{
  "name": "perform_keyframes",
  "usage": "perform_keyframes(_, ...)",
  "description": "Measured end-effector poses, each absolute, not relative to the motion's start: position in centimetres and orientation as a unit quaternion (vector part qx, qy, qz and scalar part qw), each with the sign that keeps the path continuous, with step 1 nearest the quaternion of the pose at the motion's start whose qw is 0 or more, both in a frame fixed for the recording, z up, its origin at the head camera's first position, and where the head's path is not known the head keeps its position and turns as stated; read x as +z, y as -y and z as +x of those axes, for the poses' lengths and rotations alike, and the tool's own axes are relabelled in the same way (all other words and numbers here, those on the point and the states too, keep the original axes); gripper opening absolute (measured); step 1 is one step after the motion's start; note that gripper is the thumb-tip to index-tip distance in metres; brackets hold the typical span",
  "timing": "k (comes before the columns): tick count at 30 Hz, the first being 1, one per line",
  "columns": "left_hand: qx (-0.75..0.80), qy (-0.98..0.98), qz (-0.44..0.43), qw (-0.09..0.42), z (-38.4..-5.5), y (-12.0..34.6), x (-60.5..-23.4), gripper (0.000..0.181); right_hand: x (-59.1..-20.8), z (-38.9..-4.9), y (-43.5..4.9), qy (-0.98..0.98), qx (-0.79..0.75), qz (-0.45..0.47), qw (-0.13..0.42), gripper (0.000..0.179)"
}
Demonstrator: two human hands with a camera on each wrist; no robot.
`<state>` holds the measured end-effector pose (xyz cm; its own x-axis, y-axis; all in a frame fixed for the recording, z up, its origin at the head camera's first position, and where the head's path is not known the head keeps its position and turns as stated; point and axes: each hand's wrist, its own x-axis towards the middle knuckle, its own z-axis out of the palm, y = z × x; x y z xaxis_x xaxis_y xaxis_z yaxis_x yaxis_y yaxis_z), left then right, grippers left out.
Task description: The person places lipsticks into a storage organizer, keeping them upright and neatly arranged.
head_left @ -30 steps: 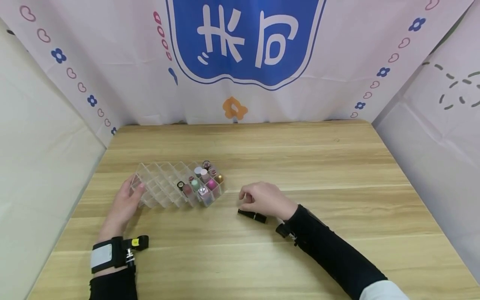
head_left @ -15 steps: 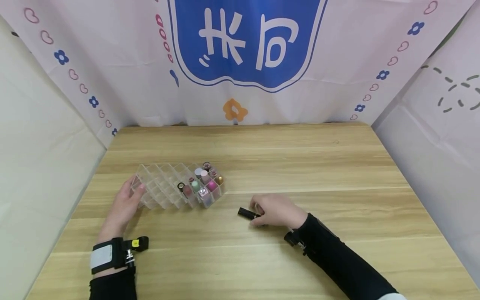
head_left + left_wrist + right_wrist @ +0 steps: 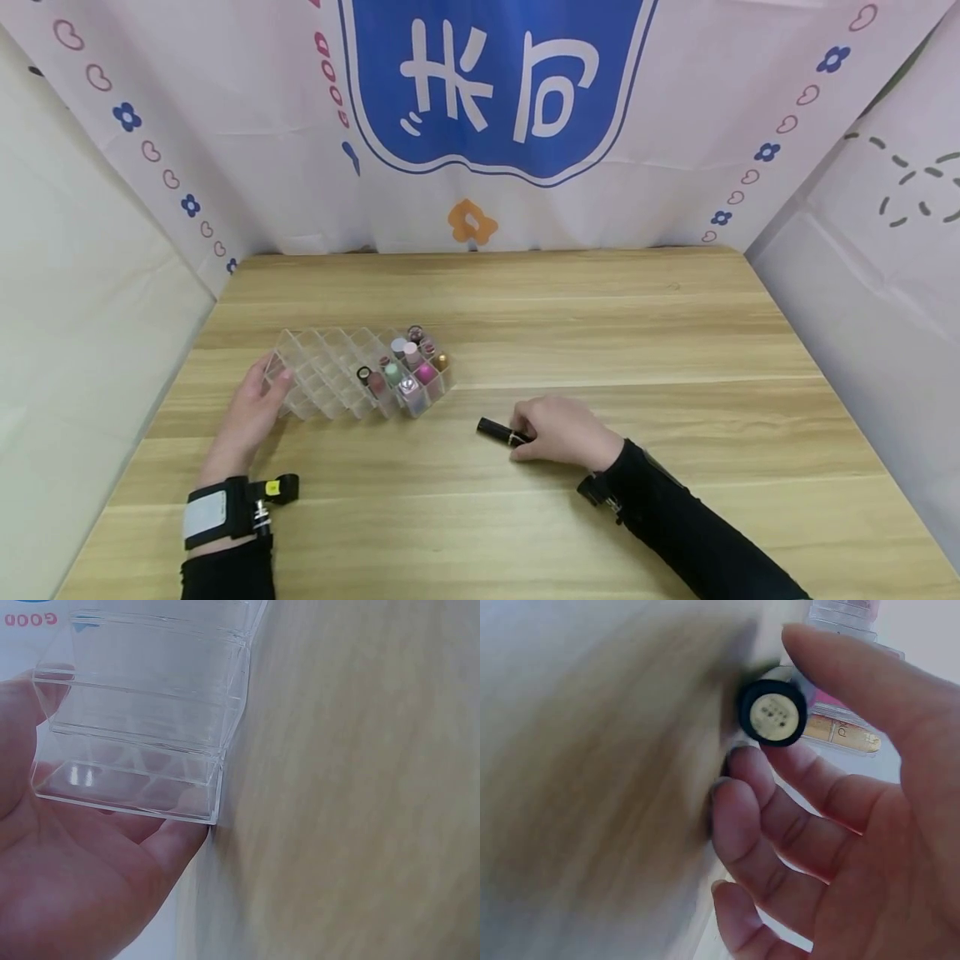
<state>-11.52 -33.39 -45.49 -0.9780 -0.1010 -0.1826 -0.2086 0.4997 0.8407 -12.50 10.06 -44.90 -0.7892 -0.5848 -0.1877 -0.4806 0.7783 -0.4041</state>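
Note:
A clear plastic lipstick organizer (image 3: pixel 318 375) with diamond-shaped slots stands on the table. My left hand (image 3: pixel 251 412) grips its left end, the thumb in front and the fingers round the far side, as the left wrist view shows from close by. Lower right of it, a black lipstick tube (image 3: pixel 495 430) lies near the tabletop, and my right hand (image 3: pixel 566 433) pinches its right end between thumb and forefinger. In the right wrist view the round end of the lipstick bears a pale label (image 3: pixel 774 718); the other fingers curl loosely below it.
Several lipsticks and small bottles (image 3: pixel 411 354) fill the right slots of the organizer, one of them gold-coloured (image 3: pixel 844 733). The wooden table (image 3: pixel 600 325) ends at a printed cloth (image 3: pixel 247 167) at the back, with pale cloth walls on both sides.
My right hand has moved right and towards me, from the lipstick's left end to its right end, and pinches it there. The left hand and the organizer have stayed in place.

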Motion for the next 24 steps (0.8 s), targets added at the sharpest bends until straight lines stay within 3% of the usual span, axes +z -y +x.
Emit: perform_keyframes(24, 0.506, -0.858, -0.083, 0.045, -11.35, 33.33, -45.38, 0.073, -44.98, -12.36, -10.34, -0.935, -0.168, -0.288, 0.123, 0.020)
